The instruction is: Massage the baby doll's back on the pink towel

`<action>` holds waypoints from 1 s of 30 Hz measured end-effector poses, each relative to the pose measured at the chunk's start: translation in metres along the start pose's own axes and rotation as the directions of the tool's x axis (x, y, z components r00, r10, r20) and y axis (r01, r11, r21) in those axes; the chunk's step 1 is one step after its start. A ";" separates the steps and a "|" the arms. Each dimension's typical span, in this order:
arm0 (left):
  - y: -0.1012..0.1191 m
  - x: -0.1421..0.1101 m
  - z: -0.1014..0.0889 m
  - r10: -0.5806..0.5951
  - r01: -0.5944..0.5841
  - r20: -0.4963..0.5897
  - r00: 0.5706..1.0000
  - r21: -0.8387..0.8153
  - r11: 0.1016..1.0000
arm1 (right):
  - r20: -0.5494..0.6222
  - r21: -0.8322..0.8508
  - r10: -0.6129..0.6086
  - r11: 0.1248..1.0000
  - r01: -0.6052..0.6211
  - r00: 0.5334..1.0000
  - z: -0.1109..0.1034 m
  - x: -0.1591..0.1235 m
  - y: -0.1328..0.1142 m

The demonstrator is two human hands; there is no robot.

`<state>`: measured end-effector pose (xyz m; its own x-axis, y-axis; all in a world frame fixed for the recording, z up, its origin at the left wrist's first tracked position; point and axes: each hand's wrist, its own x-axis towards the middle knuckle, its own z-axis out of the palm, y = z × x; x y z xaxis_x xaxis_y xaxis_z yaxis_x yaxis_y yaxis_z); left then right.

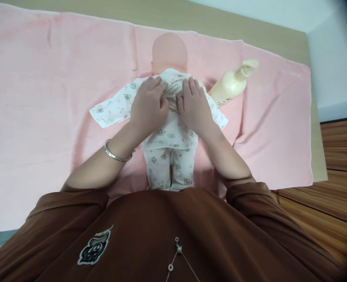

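Note:
A baby doll (170,51) lies on a pink towel, its smooth bald head away from me and no face showing. It wears a white printed top (173,133) and matching printed trousers (158,166). My left hand (150,102) rests on the left side of the doll's upper back, palm down with fingers extended. On the right side, my right hand (194,102) lies flat in the same way. Between my thumbs the top's cloth is wrinkled into folds. Both sleeves spread outwards, and the doll's hands are out of sight.
Right of the doll, a cream pump bottle (229,86) lies tilted on the pink towel (38,98), close to the sleeve. The towel covers most of a light wooden tabletop (318,156). Wood-grain flooring or furniture (342,156) shows at the right, beside a white wall (335,70).

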<state>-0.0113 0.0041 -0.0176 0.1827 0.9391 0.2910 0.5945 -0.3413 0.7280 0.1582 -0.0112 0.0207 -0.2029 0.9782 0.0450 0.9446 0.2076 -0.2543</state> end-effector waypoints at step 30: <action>0.041 -0.015 -0.014 -0.066 0.011 0.187 0.980 0.280 0.960 | -0.042 0.083 -0.030 0.996 0.033 0.999 -0.006 0.019 0.004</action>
<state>-0.0010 -0.0241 0.0168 0.2862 0.9504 0.1217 0.7918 -0.3061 0.5286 0.1594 0.0081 0.0269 -0.2199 0.9711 0.0927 0.9128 0.2384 -0.3315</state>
